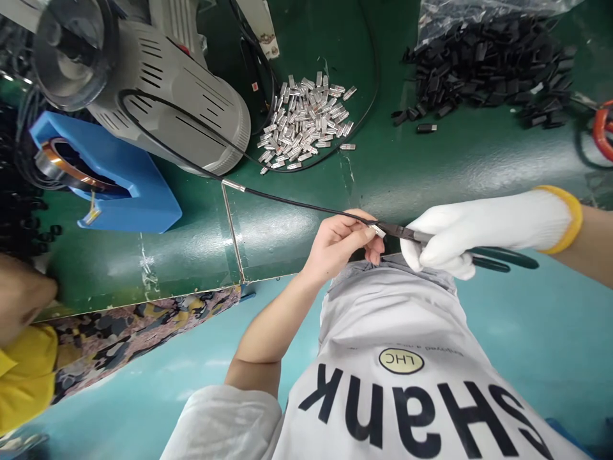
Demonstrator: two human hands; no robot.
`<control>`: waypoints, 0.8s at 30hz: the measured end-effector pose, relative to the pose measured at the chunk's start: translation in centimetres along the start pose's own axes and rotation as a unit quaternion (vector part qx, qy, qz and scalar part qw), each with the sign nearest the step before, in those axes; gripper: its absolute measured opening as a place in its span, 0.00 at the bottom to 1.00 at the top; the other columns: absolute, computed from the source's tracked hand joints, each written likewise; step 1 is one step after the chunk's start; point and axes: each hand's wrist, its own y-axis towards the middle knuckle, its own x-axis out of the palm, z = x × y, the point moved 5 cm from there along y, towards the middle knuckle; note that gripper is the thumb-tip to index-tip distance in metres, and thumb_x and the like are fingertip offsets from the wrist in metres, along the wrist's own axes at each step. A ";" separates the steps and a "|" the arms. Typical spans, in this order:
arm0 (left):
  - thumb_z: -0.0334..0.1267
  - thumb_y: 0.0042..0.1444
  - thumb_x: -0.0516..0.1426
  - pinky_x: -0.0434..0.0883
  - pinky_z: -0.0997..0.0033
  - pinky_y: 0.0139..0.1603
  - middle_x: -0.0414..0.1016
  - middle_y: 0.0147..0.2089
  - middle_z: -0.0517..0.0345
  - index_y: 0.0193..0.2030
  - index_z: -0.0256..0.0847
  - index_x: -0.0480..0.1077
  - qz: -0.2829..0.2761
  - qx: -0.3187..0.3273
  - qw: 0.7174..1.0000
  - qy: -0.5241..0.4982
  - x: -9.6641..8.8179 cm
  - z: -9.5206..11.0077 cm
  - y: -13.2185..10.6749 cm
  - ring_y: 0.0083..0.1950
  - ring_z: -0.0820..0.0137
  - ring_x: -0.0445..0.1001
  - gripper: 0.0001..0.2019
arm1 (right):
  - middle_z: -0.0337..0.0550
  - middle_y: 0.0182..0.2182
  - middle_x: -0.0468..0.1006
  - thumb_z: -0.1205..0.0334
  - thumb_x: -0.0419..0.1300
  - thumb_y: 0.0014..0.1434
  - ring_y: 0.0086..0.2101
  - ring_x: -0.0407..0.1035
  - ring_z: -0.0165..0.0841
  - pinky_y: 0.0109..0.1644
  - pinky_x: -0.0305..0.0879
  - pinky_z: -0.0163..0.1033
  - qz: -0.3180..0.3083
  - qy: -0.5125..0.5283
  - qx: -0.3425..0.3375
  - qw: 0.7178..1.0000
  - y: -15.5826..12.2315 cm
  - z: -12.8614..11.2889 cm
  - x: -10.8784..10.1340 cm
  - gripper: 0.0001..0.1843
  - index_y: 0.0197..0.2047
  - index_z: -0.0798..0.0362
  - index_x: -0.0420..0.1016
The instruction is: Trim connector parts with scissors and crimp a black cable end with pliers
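Observation:
My bare left hand [342, 239] pinches the end of a thin black cable [301, 204], where a small silver metal connector shell [377, 230] sits at the fingertips. In my right hand [443, 236], wearing a white glove with a yellow cuff, is a pair of pliers [400, 231] with dark green handles. The jaws meet the cable end beside the shell; whether they grip it I cannot tell. Farther along the same cable is a second silver sleeve [234, 185]. The cable loops back past the grey machine.
A pile of silver shells [306, 121] lies on the green table [287, 246]. Black plastic covers [493, 70] are heaped at the back right, near orange-handled scissors [603, 134]. At the left stand a grey machine [191, 96] and a blue tape dispenser [138, 198]. Another person's arm [23, 291] shows at far left.

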 end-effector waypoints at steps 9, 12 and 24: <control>0.49 0.63 0.64 0.75 0.73 0.29 0.81 0.32 0.56 0.43 0.39 0.74 0.017 0.029 0.998 0.062 -0.8 0.7 -0.8 0.27 0.71 0.79 0.14 | 0.42 0.28 0.70 0.48 0.48 0.65 0.26 0.60 0.33 0.33 0.44 0.38 0.355 -0.438 0.126 0.817 -1.3 -0.1 1.5 0.17 0.41 0.50 0.71; 0.49 0.65 0.63 0.73 0.75 0.27 0.79 0.30 0.57 0.40 0.39 0.74 0.046 0.053 0.994 0.085 -1.0 0.8 -1.0 0.26 0.74 0.76 0.14 | 0.48 0.31 0.72 0.52 0.45 0.66 0.31 0.66 0.40 0.36 0.43 0.39 0.388 -0.503 0.172 0.753 -1.7 -0.3 2.7 0.18 0.46 0.50 0.72; 0.48 0.66 0.62 0.69 0.75 0.25 0.79 0.28 0.59 0.42 0.39 0.73 0.078 0.075 0.991 0.073 -0.4 0.2 -0.6 0.23 0.75 0.75 0.13 | 0.52 0.34 0.74 0.53 0.49 0.65 0.32 0.66 0.41 0.37 0.46 0.39 0.443 -0.523 0.179 0.706 -2.1 -0.2 2.7 0.14 0.43 0.51 0.70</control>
